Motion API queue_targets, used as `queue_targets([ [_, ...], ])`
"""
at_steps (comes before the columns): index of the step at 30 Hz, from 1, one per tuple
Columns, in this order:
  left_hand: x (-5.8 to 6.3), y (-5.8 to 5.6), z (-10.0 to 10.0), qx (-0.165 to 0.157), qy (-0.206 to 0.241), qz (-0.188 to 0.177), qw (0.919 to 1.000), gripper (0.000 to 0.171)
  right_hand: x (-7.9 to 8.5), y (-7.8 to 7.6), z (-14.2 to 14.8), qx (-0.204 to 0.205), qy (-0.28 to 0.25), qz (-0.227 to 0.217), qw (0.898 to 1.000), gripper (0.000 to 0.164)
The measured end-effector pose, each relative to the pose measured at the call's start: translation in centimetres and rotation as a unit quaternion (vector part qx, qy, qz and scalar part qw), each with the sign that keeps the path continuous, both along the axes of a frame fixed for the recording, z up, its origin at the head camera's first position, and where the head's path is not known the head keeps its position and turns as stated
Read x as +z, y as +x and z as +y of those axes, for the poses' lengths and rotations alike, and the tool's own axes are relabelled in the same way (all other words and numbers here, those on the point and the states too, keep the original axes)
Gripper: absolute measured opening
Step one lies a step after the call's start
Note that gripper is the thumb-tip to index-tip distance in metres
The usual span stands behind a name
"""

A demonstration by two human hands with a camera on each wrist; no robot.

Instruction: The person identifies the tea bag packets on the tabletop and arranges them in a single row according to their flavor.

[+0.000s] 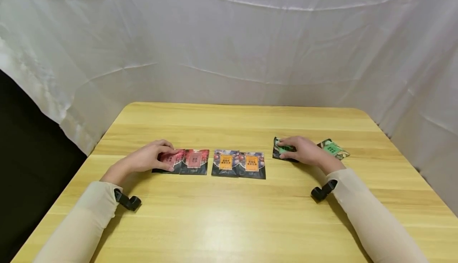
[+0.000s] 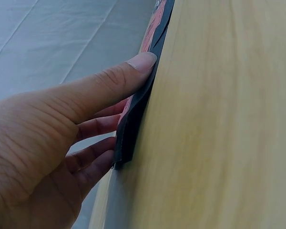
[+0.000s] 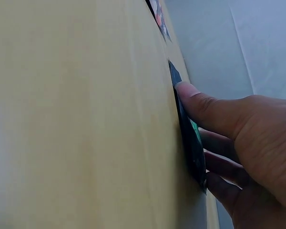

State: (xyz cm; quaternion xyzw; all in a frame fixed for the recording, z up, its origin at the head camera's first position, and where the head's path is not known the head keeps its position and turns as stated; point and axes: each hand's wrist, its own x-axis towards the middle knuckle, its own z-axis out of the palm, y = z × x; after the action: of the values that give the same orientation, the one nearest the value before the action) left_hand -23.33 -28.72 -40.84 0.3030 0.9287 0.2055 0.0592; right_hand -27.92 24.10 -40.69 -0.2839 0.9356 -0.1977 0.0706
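At the left end of the row, my left hand (image 1: 148,157) holds a flat pink-and-black sachet (image 1: 169,159) by its edges. In the left wrist view the thumb lies on its dark near border (image 2: 136,102), with the fingers bent at its far side. A matching pink sachet (image 1: 194,161) lies right against it. My right hand (image 1: 304,150) grips a green-and-black sachet (image 1: 285,149), thumb at the near edge and fingers across the far side. In the right wrist view its dark edge (image 3: 188,138) is right at the tabletop. Another green sachet (image 1: 332,148) lies askew, partly behind the right wrist.
Between the hands lie two orange-labelled sachets, one (image 1: 225,162) slightly overlapping the other (image 1: 252,165). All rest on a light wooden table (image 1: 229,211). A pale cloth curtain (image 1: 243,44) hangs behind the table's far edge.
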Motion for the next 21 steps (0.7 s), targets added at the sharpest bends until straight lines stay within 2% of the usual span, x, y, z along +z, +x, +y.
queue_targets([
  [13, 0.1, 0.0, 0.1, 0.002, -0.001, 0.000, 1.0000, 0.064, 0.1, 1.8, 0.3, 0.023, -0.003, 0.003, 1.000, 0.051],
  [21, 0.0, -0.1, 0.2, 0.007, 0.003, -0.007, 1.0000, 0.064, -0.1, 2.7, 0.4, 0.015, 0.005, -0.001, 1.000, 0.053],
])
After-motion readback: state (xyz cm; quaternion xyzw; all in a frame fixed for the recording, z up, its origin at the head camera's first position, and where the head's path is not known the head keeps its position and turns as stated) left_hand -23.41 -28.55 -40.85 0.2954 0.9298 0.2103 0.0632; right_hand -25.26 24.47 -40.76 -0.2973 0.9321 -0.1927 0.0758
